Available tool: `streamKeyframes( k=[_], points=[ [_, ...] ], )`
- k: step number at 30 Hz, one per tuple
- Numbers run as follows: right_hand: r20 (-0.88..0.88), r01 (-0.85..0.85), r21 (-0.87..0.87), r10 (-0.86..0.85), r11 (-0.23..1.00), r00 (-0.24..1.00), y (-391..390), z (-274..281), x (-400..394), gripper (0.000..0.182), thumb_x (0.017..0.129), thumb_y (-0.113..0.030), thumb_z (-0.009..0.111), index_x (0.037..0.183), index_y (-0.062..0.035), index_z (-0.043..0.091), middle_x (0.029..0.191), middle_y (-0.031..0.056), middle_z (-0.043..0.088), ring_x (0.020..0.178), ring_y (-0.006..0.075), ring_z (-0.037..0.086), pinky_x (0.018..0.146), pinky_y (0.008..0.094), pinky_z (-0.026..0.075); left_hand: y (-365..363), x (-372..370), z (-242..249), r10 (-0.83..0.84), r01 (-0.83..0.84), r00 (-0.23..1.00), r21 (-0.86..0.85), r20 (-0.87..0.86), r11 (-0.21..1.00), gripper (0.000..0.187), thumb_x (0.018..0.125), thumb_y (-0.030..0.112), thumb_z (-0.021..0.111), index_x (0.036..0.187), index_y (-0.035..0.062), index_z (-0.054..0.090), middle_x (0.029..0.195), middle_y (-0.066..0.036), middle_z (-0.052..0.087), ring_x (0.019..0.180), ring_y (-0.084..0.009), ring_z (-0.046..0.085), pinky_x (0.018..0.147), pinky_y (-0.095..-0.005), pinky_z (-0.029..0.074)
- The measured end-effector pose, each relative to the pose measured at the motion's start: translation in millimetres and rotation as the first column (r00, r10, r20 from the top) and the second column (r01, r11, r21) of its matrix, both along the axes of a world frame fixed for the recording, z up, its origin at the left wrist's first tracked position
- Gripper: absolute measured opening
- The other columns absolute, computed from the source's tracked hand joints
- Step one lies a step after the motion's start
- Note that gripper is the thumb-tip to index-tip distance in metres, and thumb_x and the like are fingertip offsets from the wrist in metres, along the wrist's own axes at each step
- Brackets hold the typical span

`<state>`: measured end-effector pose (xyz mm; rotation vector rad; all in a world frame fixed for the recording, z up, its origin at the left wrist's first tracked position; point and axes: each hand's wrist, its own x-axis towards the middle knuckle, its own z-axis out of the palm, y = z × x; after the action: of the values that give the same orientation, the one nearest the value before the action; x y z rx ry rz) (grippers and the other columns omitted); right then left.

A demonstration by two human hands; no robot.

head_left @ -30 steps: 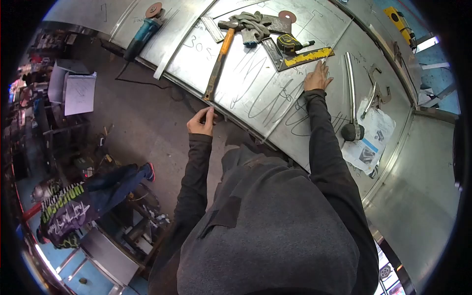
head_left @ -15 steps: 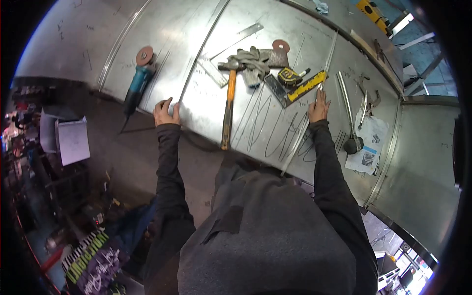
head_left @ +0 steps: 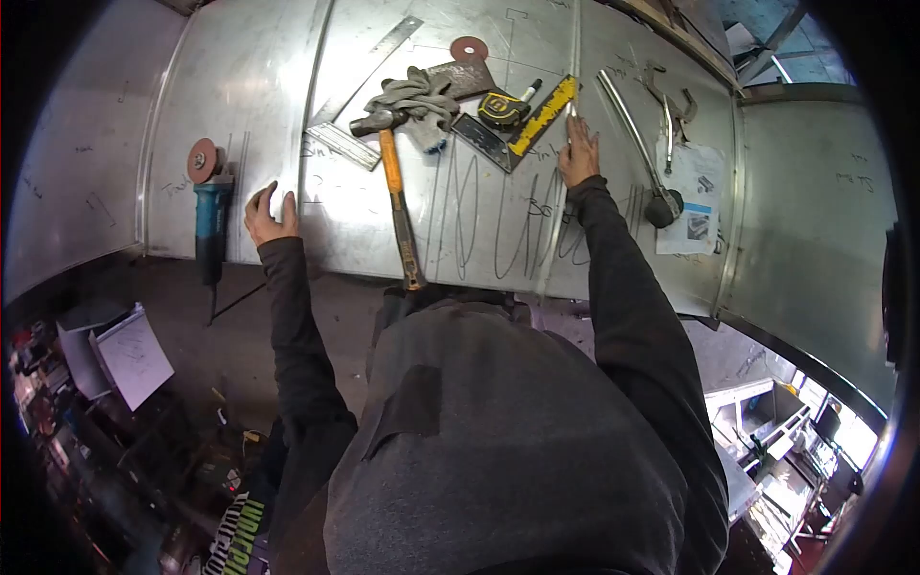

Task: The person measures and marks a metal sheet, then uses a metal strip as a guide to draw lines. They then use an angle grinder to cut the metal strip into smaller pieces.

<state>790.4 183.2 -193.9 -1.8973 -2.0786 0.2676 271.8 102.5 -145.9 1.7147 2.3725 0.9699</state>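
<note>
My left hand [head_left: 271, 215] is by the near edge of a marked sheet-metal surface [head_left: 369, 225], fingers curved and apart, holding nothing. An angle grinder [head_left: 211, 206] with a reddish disc lies to its left. On a raised seam to the right, my right hand [head_left: 579, 158] rests with fingers stretched out, beside the yellow-and-black square [head_left: 541, 120]. Between the hands lies a hammer [head_left: 396, 187] with an orange-and-black handle, its head against grey work gloves [head_left: 417, 103]. A tape measure [head_left: 502, 109] sits inside the square's angle.
A loose disc [head_left: 469, 49] and a metal ruler [head_left: 395, 38] lie farther back. Right of my right hand are a mallet [head_left: 663, 207], clamps [head_left: 671, 91] and a printed sheet [head_left: 692, 196]. A raised metal panel [head_left: 800, 192] borders the right side.
My view has turned, so the tools appear farther left and higher. My left hand's fingers are spread wider. My right hand stays along the seam near the square.
</note>
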Motion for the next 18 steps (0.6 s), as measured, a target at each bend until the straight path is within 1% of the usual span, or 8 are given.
streamKeyframes(
  k=[3, 7, 8, 11, 13, 14, 17, 18],
  points=[
    [-0.031, 0.009, 0.02, -0.009, 1.0, 0.999, 0, -4, -2, 0.068, 0.079, -0.003, 0.046, 0.143, -0.0026, 0.023, 0.141, 0.0212, 0.035, 0.135, 0.032, 0.027, 0.111, 0.0534, 0.013, -3, -14, 0, 0.037, -0.033, 0.996, -0.058, 0.078, 0.998, 0.033, 0.076, 0.024, 0.07, 0.106, 0.011, 0.067, 0.11, -0.013, 0.057, 0.105, -0.0299, 0.051, 0.091, -0.0407, 0.041],
    [-0.041, 0.011, 0.067, -0.008, 0.998, 0.999, -1, -7, 3, 0.068, 0.079, -0.003, 0.046, 0.143, -0.0046, 0.023, 0.14, 0.0216, 0.037, 0.135, 0.0325, 0.028, 0.11, 0.054, 0.014, -8, -31, 1, 0.052, -0.048, 0.994, -0.038, 0.099, 0.998, 0.03, 0.075, 0.022, 0.07, 0.102, 0.009, 0.068, 0.105, -0.013, 0.059, 0.096, -0.0276, 0.057, 0.083, -0.0381, 0.046],
    [-0.04, 0.011, 0.075, -0.008, 0.997, 0.999, -1, -9, 4, 0.068, 0.078, -0.003, 0.046, 0.143, -0.005, 0.025, 0.14, 0.0212, 0.037, 0.135, 0.0327, 0.029, 0.11, 0.0546, 0.014, -9, -30, 3, 0.046, -0.045, 0.997, -0.026, 0.055, 0.999, 0.028, 0.076, 0.02, 0.069, 0.101, 0.0084, 0.068, 0.104, -0.012, 0.06, 0.091, -0.0267, 0.058, 0.078, -0.036, 0.048],
    [-0.046, -0.013, 0.113, 0.018, 0.993, 0.999, -1, -23, 9, 0.069, 0.076, -0.003, 0.048, 0.141, -0.0059, 0.028, 0.14, 0.0196, 0.037, 0.134, 0.0327, 0.03, 0.109, 0.0556, 0.015, -16, -16, 5, 0.025, -0.029, 0.993, 0.038, 0.119, 0.999, 0.027, 0.076, 0.019, 0.068, 0.101, 0.0093, 0.068, 0.104, -0.011, 0.06, 0.093, -0.0259, 0.058, 0.077, -0.0346, 0.048],
    [-0.051, -0.028, 0.177, 0.037, 0.984, 0.998, 6, -33, 15, 0.069, 0.073, -0.003, 0.05, 0.14, -0.0067, 0.032, 0.14, 0.0185, 0.037, 0.133, 0.033, 0.032, 0.109, 0.0563, 0.016, -27, -3, 14, 0.069, -0.073, 0.991, 0.027, 0.114, 0.997, 0.026, 0.077, 0.019, 0.068, 0.102, 0.0111, 0.067, 0.103, -0.01, 0.061, 0.096, -0.0252, 0.057, 0.075, -0.0343, 0.048],
    [-0.059, -0.038, 0.203, 0.051, 0.978, 0.997, 5, -37, 17, 0.069, 0.072, -0.003, 0.051, 0.139, -0.0071, 0.034, 0.14, 0.0186, 0.038, 0.132, 0.0334, 0.033, 0.108, 0.0565, 0.017, -34, -2, 15, 0.044, -0.049, 0.997, 0.077, 0.062, 0.996, 0.026, 0.077, 0.019, 0.068, 0.102, 0.0113, 0.067, 0.103, -0.009, 0.061, 0.096, -0.0252, 0.058, 0.073, -0.0339, 0.049],
    [-0.074, -0.043, 0.179, 0.057, 0.983, 0.996, 8, -36, 18, 0.066, 0.073, -0.002, 0.051, 0.137, -0.0068, 0.036, 0.138, 0.0202, 0.04, 0.131, 0.0343, 0.034, 0.108, 0.056, 0.017, -67, 16, 43, 0.175, -0.192, 0.97, 0.084, 0.17, 0.978, 0.023, 0.077, 0.018, 0.068, 0.099, 0.0108, 0.069, 0.103, -0.009, 0.061, 0.096, -0.023, 0.058, 0.067, -0.0308, 0.051],
    [-0.074, -0.038, 0.18, 0.052, 0.983, 0.996, 8, -35, 18, 0.065, 0.073, -0.002, 0.051, 0.137, -0.0066, 0.037, 0.137, 0.0206, 0.041, 0.131, 0.0345, 0.034, 0.108, 0.0558, 0.016, -85, 9, 47, 0.215, -0.229, 0.965, 0.08, 0.151, 0.97, 0.023, 0.077, 0.018, 0.068, 0.099, 0.0108, 0.069, 0.103, -0.009, 0.061, 0.096, -0.023, 0.058, 0.067, -0.0308, 0.051]
  ],
)
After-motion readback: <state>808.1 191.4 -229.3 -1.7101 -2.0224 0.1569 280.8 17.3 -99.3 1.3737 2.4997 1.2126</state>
